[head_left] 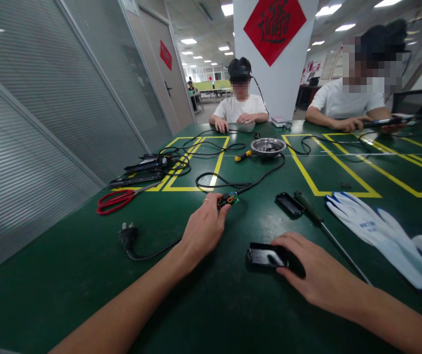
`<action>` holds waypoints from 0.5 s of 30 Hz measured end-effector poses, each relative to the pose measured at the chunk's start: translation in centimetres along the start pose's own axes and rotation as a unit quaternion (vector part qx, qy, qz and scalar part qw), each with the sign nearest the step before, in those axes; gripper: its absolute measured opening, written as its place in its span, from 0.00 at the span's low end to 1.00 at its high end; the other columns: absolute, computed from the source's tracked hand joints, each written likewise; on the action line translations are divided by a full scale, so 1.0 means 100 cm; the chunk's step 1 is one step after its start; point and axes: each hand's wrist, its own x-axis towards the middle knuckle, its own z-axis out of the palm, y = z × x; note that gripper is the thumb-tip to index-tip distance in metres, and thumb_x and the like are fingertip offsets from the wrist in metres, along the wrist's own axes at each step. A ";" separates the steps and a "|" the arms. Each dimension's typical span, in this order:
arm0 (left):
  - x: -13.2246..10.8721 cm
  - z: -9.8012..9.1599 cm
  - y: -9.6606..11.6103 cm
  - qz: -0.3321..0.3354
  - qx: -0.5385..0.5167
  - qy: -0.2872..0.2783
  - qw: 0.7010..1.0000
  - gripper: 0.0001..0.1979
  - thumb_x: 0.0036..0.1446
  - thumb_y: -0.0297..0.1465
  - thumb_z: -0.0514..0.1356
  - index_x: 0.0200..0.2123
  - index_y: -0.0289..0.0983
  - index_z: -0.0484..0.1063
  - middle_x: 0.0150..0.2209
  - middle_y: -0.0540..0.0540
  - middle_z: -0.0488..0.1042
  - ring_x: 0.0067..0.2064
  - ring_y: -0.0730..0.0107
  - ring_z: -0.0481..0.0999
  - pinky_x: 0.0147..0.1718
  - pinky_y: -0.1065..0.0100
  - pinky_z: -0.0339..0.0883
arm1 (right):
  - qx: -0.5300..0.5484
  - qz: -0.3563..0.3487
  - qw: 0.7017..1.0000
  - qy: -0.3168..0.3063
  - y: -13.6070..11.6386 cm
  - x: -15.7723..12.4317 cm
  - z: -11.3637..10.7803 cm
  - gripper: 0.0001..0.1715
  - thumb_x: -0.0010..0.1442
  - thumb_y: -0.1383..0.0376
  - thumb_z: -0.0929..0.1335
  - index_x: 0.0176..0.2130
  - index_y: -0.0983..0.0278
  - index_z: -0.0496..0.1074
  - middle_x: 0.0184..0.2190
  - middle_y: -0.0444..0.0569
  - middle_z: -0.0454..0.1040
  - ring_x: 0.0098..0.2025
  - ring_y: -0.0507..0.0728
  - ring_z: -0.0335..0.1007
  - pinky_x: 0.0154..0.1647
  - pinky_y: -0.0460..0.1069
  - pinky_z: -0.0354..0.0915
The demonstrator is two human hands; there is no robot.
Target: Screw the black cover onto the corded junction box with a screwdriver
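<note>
My left hand is closed in a pinch on a small green circuit board with orange parts, which rests on the green table; a black cable runs from the board toward the back. My right hand lies over a black plastic case half, fingers curled round its right end. A second black case half lies a little beyond, beside a screwdriver with a dark green handle.
Red scissors and a black power plug lie at the left. White and blue gloves lie at the right. A metal bowl and yellow-handled tool sit mid-table. Two people sit at the far side.
</note>
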 end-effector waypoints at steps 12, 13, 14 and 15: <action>-0.028 -0.003 0.033 0.229 -0.111 -0.178 0.951 0.13 0.65 0.33 0.51 0.52 0.40 0.58 0.48 0.45 0.67 0.46 0.63 0.70 0.46 0.61 0.64 | -0.154 -0.095 0.962 0.205 0.020 -0.003 -0.012 0.24 0.60 0.69 0.65 0.56 0.64 0.62 0.55 0.52 0.64 0.58 0.58 0.58 0.59 0.57 0.59; -0.031 -0.002 0.035 0.234 -0.112 -0.191 0.947 0.13 0.65 0.33 0.51 0.52 0.40 0.58 0.48 0.45 0.67 0.46 0.62 0.69 0.46 0.61 0.64 | -0.165 -0.106 0.962 0.192 0.022 -0.002 -0.010 0.23 0.60 0.71 0.65 0.55 0.64 0.63 0.53 0.51 0.67 0.56 0.57 0.59 0.59 0.57 0.59; -0.033 0.000 0.037 0.235 -0.111 -0.203 0.944 0.13 0.65 0.33 0.51 0.52 0.40 0.58 0.48 0.44 0.68 0.46 0.62 0.69 0.46 0.60 0.64 | -0.172 -0.114 0.961 0.184 0.024 -0.001 -0.009 0.21 0.60 0.73 0.64 0.54 0.65 0.64 0.50 0.50 0.69 0.54 0.56 0.61 0.58 0.57 0.59; -0.035 0.002 0.039 0.233 -0.111 -0.214 0.942 0.14 0.65 0.34 0.52 0.53 0.40 0.58 0.48 0.44 0.68 0.46 0.61 0.70 0.47 0.59 0.64 | -0.176 -0.119 0.960 0.181 0.026 0.000 -0.007 0.20 0.60 0.74 0.63 0.53 0.65 0.65 0.47 0.50 0.70 0.52 0.56 0.62 0.57 0.56 0.60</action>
